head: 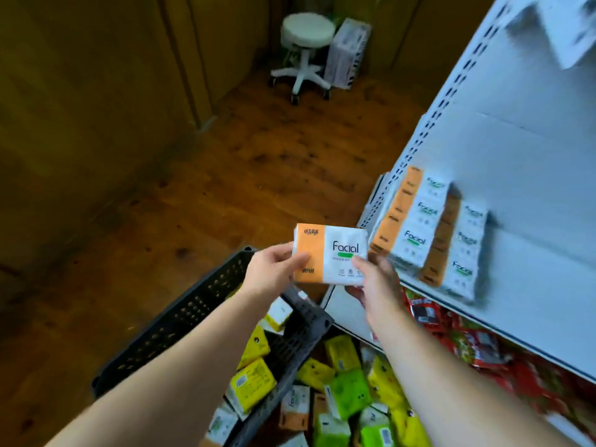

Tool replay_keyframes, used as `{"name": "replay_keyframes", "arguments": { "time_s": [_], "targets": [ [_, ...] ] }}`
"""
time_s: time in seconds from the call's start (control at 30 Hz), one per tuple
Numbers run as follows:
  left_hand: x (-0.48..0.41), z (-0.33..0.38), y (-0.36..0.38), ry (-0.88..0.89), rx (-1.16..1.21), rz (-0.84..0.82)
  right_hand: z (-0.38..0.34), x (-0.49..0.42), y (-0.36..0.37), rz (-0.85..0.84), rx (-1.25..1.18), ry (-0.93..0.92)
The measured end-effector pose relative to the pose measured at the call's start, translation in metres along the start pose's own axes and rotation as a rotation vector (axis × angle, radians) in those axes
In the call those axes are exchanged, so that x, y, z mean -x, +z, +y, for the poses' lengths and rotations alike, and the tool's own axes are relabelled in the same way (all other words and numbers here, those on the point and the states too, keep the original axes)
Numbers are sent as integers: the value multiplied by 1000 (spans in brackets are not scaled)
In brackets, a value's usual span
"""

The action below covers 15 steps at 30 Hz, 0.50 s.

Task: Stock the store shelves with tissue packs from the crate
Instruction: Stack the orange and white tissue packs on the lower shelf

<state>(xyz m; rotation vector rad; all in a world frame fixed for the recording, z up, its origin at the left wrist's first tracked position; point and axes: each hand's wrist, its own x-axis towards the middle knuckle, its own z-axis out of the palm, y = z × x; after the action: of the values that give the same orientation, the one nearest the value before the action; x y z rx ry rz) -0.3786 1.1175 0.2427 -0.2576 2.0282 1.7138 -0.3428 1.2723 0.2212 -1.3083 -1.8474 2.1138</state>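
Above the dark grey perforated plastic crate [200, 304], both hands hold one flat orange-and-white tissue pack printed "Facial" [329, 254] in the air, face toward the camera. The left hand [274, 269] grips the pack's orange left edge, thumb lying across the front and fingers curled behind. The right hand [377, 279] pinches the white lower right corner, thumb on the front face. The two hands are apart, with the pack's width between them.

The pack sits just left of the white metal store shelf [532, 253] and near its front corner, not touching it. On that shelf two rows of matching orange-and-white packs [429, 233] run back from the front edge, side by side and close together; motion blur softens them. Below, on a lower level, lies a heap of red packets [467, 337].

Under the forearms, loose yellow, green and orange tissue packs [348, 391] lie jumbled on both sides of one crate wall; whether the right-hand pile sits in a second crate I cannot tell.

Farther off, on the brown wooden floor [258, 156], a white round stool on a wheeled base [306, 50] stands in the corner, with a white wrapped bundle [348, 53] leaning just beside it.
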Motion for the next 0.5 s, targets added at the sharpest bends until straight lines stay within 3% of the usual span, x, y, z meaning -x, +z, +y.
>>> {"name": "replay_keyframes", "arguments": {
  "time_s": [0.13,0.3,0.5],
  "targets": [
    [-2,52,71,128,-127,-11,-47,-3,-66,177,-150,-100],
    [9,65,175,198,-280,-122,-64,-14,-161,341,-220,-127],
    [-17,48,258,358,-543,-198,-53,-57,-217,315,-103,-177]
  ]
}}
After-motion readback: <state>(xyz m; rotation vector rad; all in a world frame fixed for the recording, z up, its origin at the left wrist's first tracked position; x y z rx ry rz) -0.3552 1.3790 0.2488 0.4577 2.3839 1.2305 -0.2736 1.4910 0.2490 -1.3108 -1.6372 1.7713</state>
